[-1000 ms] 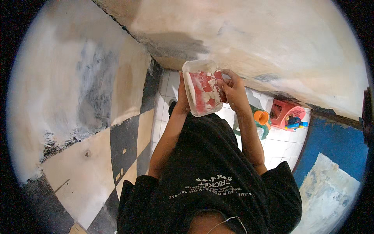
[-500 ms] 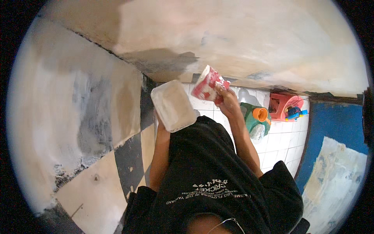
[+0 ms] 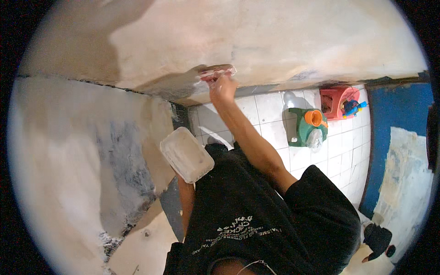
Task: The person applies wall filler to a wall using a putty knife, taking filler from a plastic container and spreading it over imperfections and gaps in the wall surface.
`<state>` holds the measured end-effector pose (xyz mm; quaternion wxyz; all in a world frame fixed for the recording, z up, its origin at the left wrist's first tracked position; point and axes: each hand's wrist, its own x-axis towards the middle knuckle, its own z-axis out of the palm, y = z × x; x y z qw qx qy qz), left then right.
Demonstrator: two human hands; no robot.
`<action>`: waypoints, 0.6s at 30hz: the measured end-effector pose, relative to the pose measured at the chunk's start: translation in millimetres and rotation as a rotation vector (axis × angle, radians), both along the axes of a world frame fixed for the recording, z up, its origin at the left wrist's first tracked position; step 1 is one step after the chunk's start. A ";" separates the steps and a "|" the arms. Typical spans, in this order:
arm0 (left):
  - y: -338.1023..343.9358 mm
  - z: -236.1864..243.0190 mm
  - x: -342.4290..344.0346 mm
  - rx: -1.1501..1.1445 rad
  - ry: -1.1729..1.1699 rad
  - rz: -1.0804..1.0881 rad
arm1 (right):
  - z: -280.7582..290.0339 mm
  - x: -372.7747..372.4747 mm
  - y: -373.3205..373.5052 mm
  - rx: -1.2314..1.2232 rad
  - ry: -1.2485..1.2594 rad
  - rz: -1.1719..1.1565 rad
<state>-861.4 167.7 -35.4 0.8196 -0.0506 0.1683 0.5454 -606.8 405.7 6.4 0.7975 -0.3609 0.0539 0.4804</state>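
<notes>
My right hand [image 3: 223, 88] is closed round a red, flat spreading tool [image 3: 211, 74] smeared with white paste. The tool lies against the lower part of the blotchy beige wall [image 3: 284, 41], its blade seen almost edge on. In front of my body, on the left, a whitish rectangular plastic tub [image 3: 187, 155] with pale residue inside is held up by my left hand [image 3: 180, 178]. Most of that hand's fingers are hidden beneath the tub.
White floor tiles [image 3: 270, 130] carry a green container with an orange opening [image 3: 298, 130] and a pink plastic stool [image 3: 326, 104] with a blue object. A patchy side wall [image 3: 68, 160] stands left, a blue door [image 3: 389, 110] right. Another person's dark sleeve [image 3: 378, 238] shows lower right.
My right hand has moved left and up, bringing the red spreading tool onto the wall. The tub in my left hand has come lower and closer to my body. A person has appeared lower right.
</notes>
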 end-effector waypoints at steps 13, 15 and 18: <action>30.4 -1.0 1.2 0.016 -0.054 -0.102 | -137.1 80.9 27.6 -0.087 0.039 0.009; 29.8 -2.2 -3.0 0.013 -0.054 -0.088 | -115.8 101.5 30.5 -0.078 0.072 0.112; 29.1 -4.8 -12.0 0.011 -0.055 -0.064 | -45.6 108.7 13.0 -0.047 0.072 0.171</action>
